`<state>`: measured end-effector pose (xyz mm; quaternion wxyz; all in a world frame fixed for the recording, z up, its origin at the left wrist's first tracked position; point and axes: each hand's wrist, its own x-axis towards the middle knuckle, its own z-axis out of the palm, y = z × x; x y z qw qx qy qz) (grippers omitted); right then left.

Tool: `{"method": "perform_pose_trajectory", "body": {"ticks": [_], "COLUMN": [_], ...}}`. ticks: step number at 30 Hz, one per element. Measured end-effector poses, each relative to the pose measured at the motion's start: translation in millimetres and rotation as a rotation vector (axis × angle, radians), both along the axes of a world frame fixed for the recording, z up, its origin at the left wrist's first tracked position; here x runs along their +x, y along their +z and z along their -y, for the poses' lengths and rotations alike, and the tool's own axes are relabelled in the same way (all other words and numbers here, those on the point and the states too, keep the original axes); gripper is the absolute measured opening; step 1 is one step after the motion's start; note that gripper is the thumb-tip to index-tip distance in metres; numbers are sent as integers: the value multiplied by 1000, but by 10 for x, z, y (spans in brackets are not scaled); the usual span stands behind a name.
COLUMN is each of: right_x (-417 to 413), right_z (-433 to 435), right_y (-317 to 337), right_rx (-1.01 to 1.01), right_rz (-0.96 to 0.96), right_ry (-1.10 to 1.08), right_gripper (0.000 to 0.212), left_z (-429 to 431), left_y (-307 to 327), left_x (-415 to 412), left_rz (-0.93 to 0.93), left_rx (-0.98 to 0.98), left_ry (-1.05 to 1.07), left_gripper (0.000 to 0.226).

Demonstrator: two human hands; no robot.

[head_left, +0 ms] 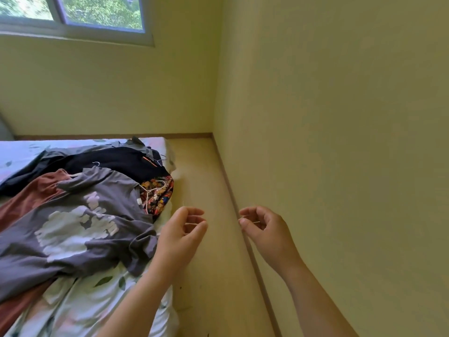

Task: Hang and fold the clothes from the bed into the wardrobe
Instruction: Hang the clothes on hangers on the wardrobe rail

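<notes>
A pile of clothes lies on the bed (pixel 80 302), several of them on white hangers. On top is a grey T-shirt with a white print (pixel 80 227). Under it are a rust-brown garment (pixel 29 198), a black top (pixel 121 161) and a bright patterned piece (pixel 160 193) on a white hanger (pixel 150 188). My left hand (pixel 182 229) hovers beside the bed's right edge, just right of the grey T-shirt's sleeve, with its fingers loosely curled. My right hand (pixel 262 227) hangs over the floor near the wall, also loosely curled. A thin pale strand shows at both hands' fingertips; I cannot tell if it is held.
A strip of bare floor (pixel 211 263) runs between the bed and the yellow wall (pixel 340 142) on the right. A window (pixel 73 15) sits high on the far wall. The wardrobe is out of view.
</notes>
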<state>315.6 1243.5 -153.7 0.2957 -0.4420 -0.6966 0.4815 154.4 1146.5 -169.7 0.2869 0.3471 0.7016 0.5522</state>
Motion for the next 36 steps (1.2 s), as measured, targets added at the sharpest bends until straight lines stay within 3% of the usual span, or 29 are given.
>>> {"method": "perform_pose_trajectory", "body": {"ticks": [17, 27, 36], "right_x": [-1461, -2385, -3375], "right_z": [-1783, -3075, -3567], "right_y": [-175, -139, -354], "right_rx": [-52, -23, -56], "right_rz": [5, 26, 107], "right_ry": [312, 537, 703], "right_gripper": [10, 11, 12], "left_z": [-1211, -2203, -2453], "left_y": [-23, -68, -409], "left_x": [-1184, -1686, -2417], "left_rz": [-110, -68, -32], "left_rx": [-96, -115, -197], "left_ry": [269, 491, 671], "left_gripper": [15, 13, 16]}}
